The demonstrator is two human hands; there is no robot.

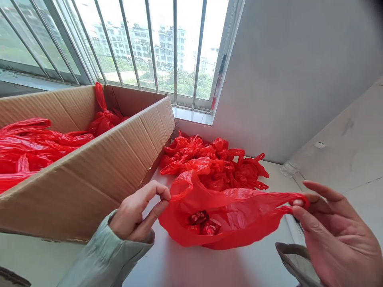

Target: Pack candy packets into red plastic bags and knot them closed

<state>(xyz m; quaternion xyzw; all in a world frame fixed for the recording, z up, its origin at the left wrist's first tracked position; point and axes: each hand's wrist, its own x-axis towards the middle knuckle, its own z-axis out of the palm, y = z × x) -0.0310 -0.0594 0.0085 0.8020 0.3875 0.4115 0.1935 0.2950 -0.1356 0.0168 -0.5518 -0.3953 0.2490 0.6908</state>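
A red plastic bag (pixel 239 231) hangs stretched between my hands with its mouth spread, above the white tabletop. My left hand (pixel 139 213) pinches one side of the bag's rim between thumb and forefinger. At the other side, my right hand (pixel 335 223) grips a handle loop of the bag with thumb and fingers, its forefinger raised away from the plastic. Inside the bag lie a few small dark red wrapped packets (pixel 199 217) with light printing, resting together toward the left. The bag's underside is hidden from me.
A large cardboard box (pixel 98 171) at left holds several red plastic bags (pixel 32 145). Behind the held bag, a heap of red bags (pixel 206 155) lies against the wall. A clear plastic bottle (pixel 290 168) is at right. A barred window (pixel 155 52) is beyond the box.
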